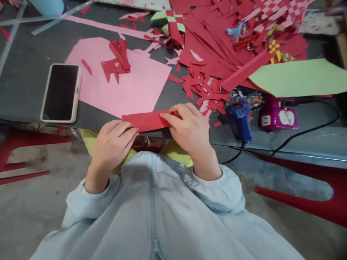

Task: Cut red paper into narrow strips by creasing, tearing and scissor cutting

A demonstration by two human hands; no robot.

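A strip of red paper (149,121) spans the gap between my two hands at the table's front edge. My left hand (115,139) has its fingers closed over the strip's left end. At the other end, my right hand (189,126) pinches the strip between thumb and fingers, which hide that end. Just beyond the strip lies a large pink paper sheet (121,90), with red paper scraps (117,61) on top of it.
A phone (61,93) lies at left. To the right are a blue glue gun (241,119), a purple power box (279,113) with a black cable (300,133), and green paper (300,77). Red paper sheets (208,39) and cut scraps (202,86) are piled behind.
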